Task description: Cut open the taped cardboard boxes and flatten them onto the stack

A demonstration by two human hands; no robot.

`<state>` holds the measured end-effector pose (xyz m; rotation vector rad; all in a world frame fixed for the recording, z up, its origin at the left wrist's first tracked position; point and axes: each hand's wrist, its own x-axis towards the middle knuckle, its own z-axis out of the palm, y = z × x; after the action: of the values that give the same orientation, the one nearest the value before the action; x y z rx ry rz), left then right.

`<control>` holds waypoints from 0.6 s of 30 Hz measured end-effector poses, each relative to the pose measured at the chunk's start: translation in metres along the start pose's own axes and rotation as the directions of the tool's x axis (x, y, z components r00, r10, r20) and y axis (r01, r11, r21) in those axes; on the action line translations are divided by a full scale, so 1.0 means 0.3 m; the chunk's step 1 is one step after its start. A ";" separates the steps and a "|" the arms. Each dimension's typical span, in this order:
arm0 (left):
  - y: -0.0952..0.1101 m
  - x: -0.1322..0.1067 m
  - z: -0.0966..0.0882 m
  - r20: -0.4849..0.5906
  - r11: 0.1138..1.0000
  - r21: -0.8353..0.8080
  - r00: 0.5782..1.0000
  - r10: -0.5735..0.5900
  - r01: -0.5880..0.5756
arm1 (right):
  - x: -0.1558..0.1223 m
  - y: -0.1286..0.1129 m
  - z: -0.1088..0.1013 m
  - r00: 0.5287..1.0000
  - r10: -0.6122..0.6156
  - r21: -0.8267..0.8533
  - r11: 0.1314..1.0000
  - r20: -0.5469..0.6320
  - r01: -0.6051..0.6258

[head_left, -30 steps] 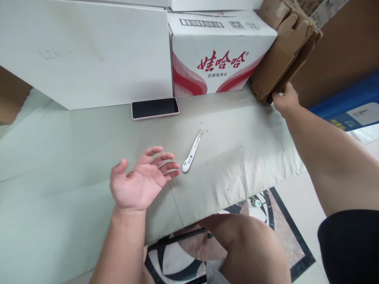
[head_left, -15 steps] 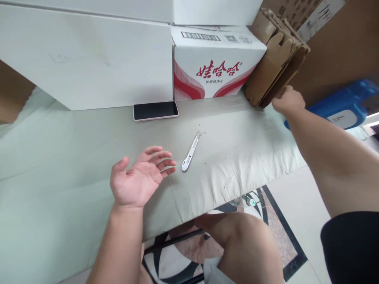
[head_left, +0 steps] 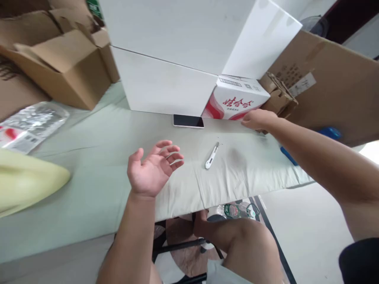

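Observation:
My left hand (head_left: pixel 152 171) hovers palm up over the cloth-covered surface, fingers spread and holding nothing. To its right lies a white utility knife (head_left: pixel 212 156), with a dark bit near its tip. My right hand (head_left: pixel 257 119) is stretched out in front of the red and white carton (head_left: pixel 235 98), near the folded brown cardboard (head_left: pixel 278 96). Its fingers point down and left, slightly blurred, so I cannot make out whether they grip anything. A phone (head_left: pixel 188 121) with a dark screen lies at the foot of the large white box (head_left: pixel 166 83).
Open brown cartons (head_left: pixel 79 75) stand at the back left. Nearer are a clear plastic bottle (head_left: pixel 38 124) and a pale yellow object (head_left: pixel 29 179). A large cardboard sheet (head_left: pixel 340 86) leans at right, with blue plastic (head_left: pixel 330 133) before it. Bottles (head_left: pixel 237 210) lie on the floor.
My view has swung left and back, bringing the brown cartons and clear bottle into sight. My right hand has moved left from the folded cardboard's lower edge. My left hand stays spread.

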<state>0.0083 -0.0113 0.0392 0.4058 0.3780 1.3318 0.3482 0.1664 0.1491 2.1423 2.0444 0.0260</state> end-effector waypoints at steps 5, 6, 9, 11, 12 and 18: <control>0.084 -0.079 -0.028 -0.002 0.994 -0.079 0.998 0.069 -0.069 | -0.116 -0.599 0.007 0.859 -0.506 -0.237 0.828 0.076 0.509; 0.099 -0.090 -0.034 -0.003 0.992 -0.097 0.997 0.082 -0.082 | -0.145 -0.716 0.011 0.782 -0.619 -0.244 0.749 0.076 0.616; 0.132 -0.108 -0.051 0.008 0.981 -0.153 0.993 0.119 -0.116 | -0.207 -1.042 -0.005 0.617 -0.787 -0.192 0.606 -0.004 0.772; 0.146 -0.112 -0.061 0.009 0.975 -0.173 0.990 0.140 -0.136 | -0.221 -1.228 -0.041 0.538 -0.836 -0.155 0.548 -0.106 0.822; 0.150 -0.112 -0.064 0.008 0.974 -0.178 0.989 0.147 -0.143 | -0.220 -1.310 -0.066 0.509 -0.847 -0.134 0.528 -0.155 0.838; 0.162 -0.117 -0.081 -0.002 0.937 -0.303 0.983 0.181 -0.173 | -0.151 -1.620 -0.207 0.730 -0.644 0.496 0.567 -0.232 0.658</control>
<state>-0.0519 -0.0349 0.0431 0.2031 0.1123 1.5315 -0.1435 0.1475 0.1464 1.4100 3.0118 -0.7299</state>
